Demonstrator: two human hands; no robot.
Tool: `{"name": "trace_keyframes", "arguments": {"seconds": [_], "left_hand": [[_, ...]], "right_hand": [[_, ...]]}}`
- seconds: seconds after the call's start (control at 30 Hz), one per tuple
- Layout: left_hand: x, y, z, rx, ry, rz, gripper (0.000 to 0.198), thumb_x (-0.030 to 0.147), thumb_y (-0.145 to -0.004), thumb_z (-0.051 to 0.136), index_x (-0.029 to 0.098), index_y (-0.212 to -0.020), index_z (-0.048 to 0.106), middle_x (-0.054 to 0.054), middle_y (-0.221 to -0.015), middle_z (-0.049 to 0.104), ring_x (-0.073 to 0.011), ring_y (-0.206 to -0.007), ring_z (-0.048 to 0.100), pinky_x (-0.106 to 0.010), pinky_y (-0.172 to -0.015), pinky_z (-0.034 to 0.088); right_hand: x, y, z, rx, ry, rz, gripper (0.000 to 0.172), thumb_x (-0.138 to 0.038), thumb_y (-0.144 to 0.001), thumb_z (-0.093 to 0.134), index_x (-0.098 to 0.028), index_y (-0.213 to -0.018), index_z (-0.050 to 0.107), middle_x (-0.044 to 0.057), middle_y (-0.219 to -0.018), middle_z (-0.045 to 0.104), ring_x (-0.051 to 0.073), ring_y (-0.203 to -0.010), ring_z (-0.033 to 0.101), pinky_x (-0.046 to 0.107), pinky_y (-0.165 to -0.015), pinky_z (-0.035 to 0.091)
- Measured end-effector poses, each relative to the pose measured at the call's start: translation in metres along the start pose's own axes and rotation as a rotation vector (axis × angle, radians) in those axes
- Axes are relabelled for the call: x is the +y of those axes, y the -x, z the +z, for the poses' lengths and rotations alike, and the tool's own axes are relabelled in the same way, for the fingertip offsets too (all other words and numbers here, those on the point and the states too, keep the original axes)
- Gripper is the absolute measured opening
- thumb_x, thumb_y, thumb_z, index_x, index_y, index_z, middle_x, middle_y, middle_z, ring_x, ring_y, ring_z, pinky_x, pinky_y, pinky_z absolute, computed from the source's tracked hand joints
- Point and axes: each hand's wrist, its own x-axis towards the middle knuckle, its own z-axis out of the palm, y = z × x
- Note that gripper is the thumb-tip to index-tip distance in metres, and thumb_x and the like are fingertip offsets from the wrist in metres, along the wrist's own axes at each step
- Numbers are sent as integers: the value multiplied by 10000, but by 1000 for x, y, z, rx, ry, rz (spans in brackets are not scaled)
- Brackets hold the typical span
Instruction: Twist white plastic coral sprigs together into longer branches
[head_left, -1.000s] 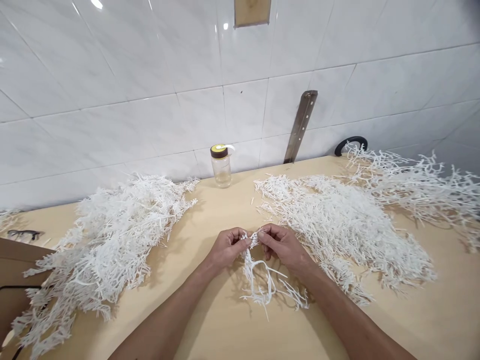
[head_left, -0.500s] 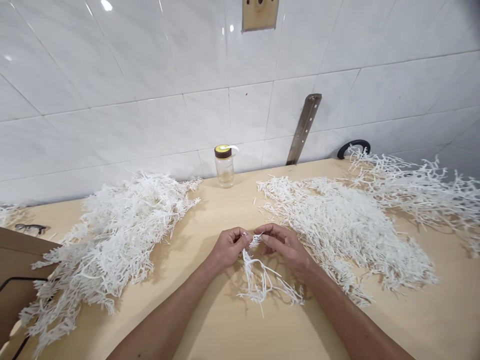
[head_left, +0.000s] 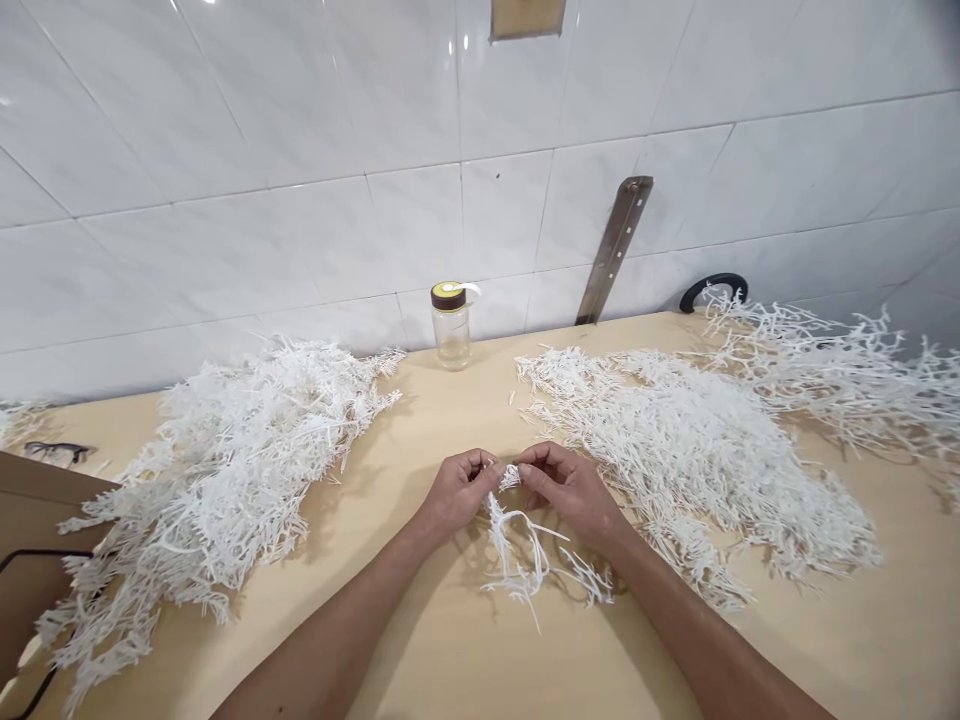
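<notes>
Both hands meet over the table in front of me, at a small bunch of white branching plastic-looking sprigs (head_left: 517,560). My left hand (head_left: 461,490) pinches the upper end of the bunch between thumb and fingers. Close beside it, my right hand (head_left: 566,490) is closed, thumb against fingertips, on a short comb-like piece of the same white sprig (head_left: 511,478). Thin branches hang below the hands and spread over the tabletop. The exact spot gripped is partly hidden by the fingers.
White sprigs lie heaped in a left pile (head_left: 255,470) and a right pile (head_left: 697,450), with longer branches (head_left: 832,370) behind. A clear jar (head_left: 452,335) stands near the tiled wall, beside a metal strip (head_left: 615,250) and a black ring (head_left: 714,290). Glasses (head_left: 56,452) and a cardboard box (head_left: 45,520) are left.
The hands stay close together; the right fingertips have shifted slightly on the white sprig. The hanging branches have moved a little to the right, and the whole view has shifted slightly.
</notes>
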Motion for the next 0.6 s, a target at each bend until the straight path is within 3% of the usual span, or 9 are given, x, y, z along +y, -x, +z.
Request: {"name": "trace_keyframes", "arguments": {"seconds": [0.27,0.6], "left_hand": [[-1,2,4,74,-97,43,378,510,-794,650,132,-788,637,-4,-661,562,-113,-615,481,-238,-606,386],[1,2,3,11,-102,6,368,493,-783,648,125,-773,646,-1,-635,560,-106,-586,465,-228,-564,357]], "right_hand": [[14,-1,4,88,140,-43,277,-459,-812,678,-193,-888,680,52,-813,672,182,-709,603,306,-625,528],[8,1,3,80,282,-73,207,-397,-850,623,-196,-827,665,44,-777,679,174,-649,625,278,-569,508]]}}
